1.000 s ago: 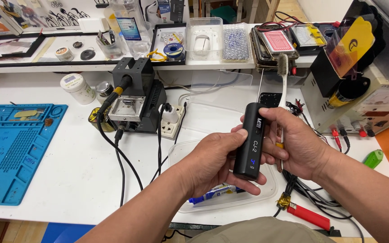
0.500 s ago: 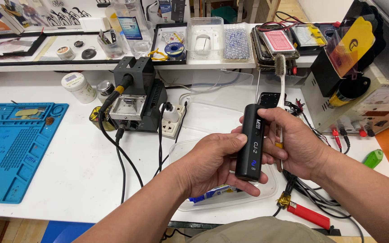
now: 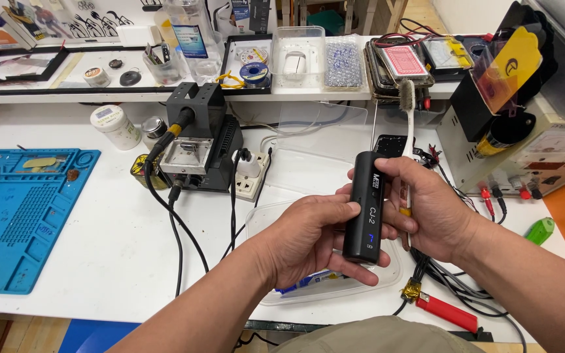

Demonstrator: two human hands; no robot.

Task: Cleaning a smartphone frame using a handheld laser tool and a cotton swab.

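Both hands hold a black cylindrical device (image 3: pixel 366 202) upright over the bench, with a small blue lit display near its lower end. My left hand (image 3: pixel 308 238) cups it from the left, thumb pressed on its side. My right hand (image 3: pixel 426 209) grips it from the right, thumb on the upper front. The right hand also pinches a white toothbrush (image 3: pixel 407 124) with worn bristles, which sticks up behind the device.
A clear plastic tray (image 3: pixel 276 222) lies under my hands. A black soldering station (image 3: pixel 197 140) with cables and a power strip (image 3: pixel 250 180) stands to the left, a blue work mat (image 3: pixel 21 216) far left. A red lighter (image 3: pixel 449 314) and a bench power supply (image 3: pixel 524 144) are on the right.
The blue figure on the device's display has changed. The hands and device have barely shifted.
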